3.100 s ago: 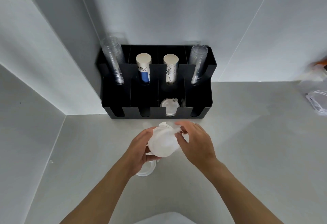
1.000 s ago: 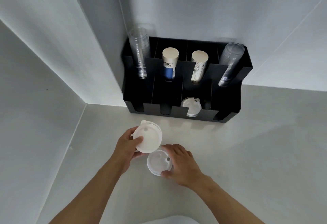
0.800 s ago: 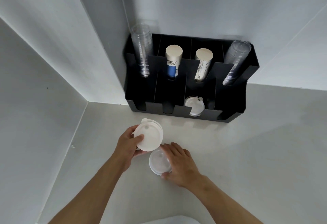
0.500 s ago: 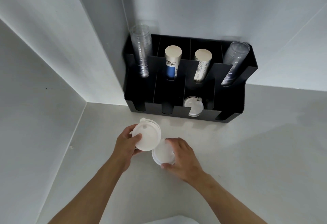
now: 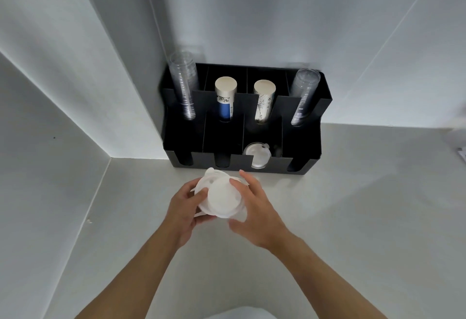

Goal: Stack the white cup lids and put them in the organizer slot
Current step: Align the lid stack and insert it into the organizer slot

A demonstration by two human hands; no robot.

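Observation:
Both hands hold white cup lids (image 5: 222, 199) above the counter, just in front of the black organizer (image 5: 300, 149). My left hand (image 5: 182, 209) grips the back lid from the left. My right hand (image 5: 254, 207) presses a second lid against the front of it from the right. The two lids overlap and look slightly blurred. More white lids (image 5: 257, 154) rest in the organizer's third front slot from the left. The other front slots look dark.
The organizer's back row holds two stacks of clear cups (image 5: 182, 84) and two stacks of paper cups (image 5: 225, 98). White walls close in on the left and behind. The grey counter (image 5: 365, 205) stretches to the right, with a blurred object at its far right edge.
My right hand lifted the second lid off the counter and brought it against the lid in my left hand. Both hands came together nearer the organizer.

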